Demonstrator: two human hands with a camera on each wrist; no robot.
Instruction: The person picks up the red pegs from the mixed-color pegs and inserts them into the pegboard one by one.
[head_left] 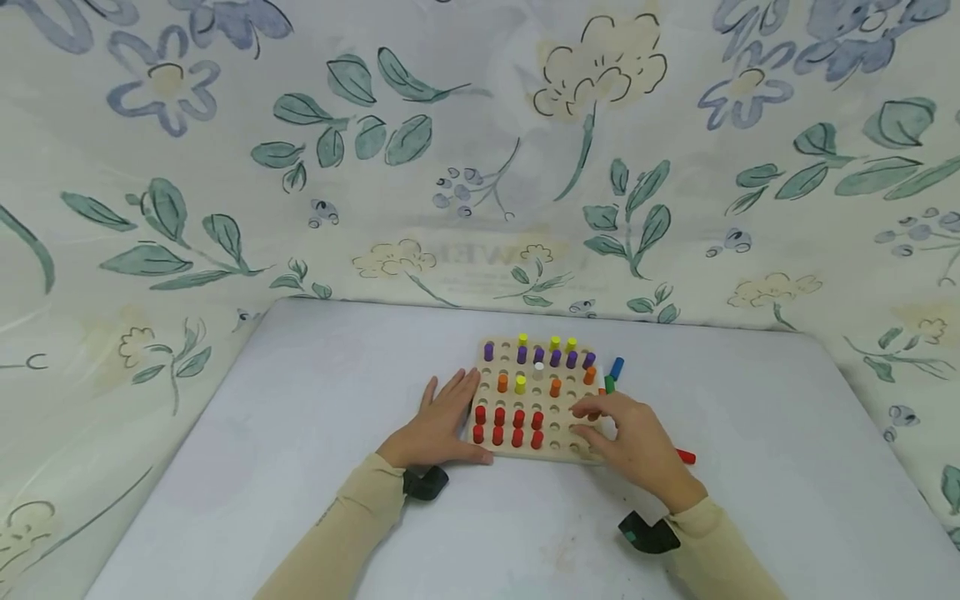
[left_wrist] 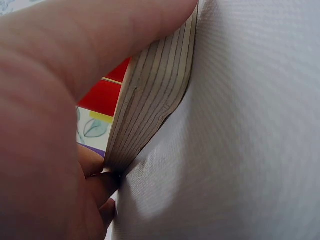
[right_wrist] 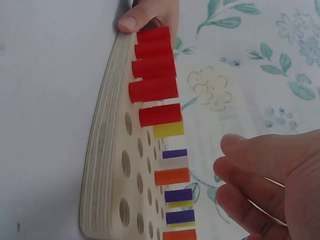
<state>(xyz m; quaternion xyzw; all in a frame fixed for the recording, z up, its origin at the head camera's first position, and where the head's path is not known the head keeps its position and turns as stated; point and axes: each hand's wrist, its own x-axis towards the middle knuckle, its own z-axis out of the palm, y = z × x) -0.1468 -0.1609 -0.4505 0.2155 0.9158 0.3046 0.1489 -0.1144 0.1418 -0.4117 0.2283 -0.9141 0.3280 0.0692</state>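
A wooden pegboard [head_left: 525,453] lies on the table with rows of round holes. Two front rows hold several red pegs [head_left: 518,418] on their left side. Farther back stand orange pegs [head_left: 555,387], purple pegs [head_left: 555,358], yellow pegs [head_left: 521,384] and a white peg [head_left: 538,372]. My left hand [head_left: 433,431] rests against the board's near left corner, thumb along the front edge, fingers spread along the left side. Over the right front holes hovers my right hand [head_left: 637,437]. Its thumb and fingers are loosely bent and apart, with nothing visible between them in the right wrist view.
Loose pegs lie right of the board: a blue peg [head_left: 617,368], a green peg [head_left: 609,384] and, beyond the right hand, a red peg [head_left: 686,457]. Others there are partly hidden by the hand. Floral cloth [head_left: 465,167] hangs behind the white table [head_left: 225,467].
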